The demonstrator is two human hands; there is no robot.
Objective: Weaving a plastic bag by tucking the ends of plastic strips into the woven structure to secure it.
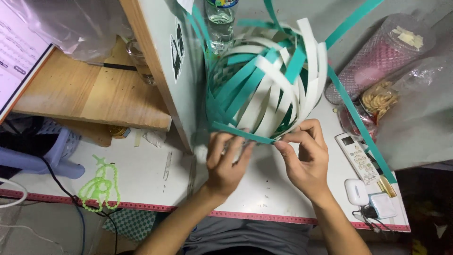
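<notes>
Both hands' grip (276,140) (fingertips) on basket strip (245,134)

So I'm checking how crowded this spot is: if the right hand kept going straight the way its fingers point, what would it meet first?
The right hand points up-left and already pinches a teal strip of the woven basket. Just beyond lie the left hand's fingertips; depth is unclear.

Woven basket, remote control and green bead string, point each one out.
Woven basket (269,89), head view, on a white strip of its side.
Remote control (357,157), head view, on its button panel.
Green bead string (100,185), head view, on its looped middle.
</notes>
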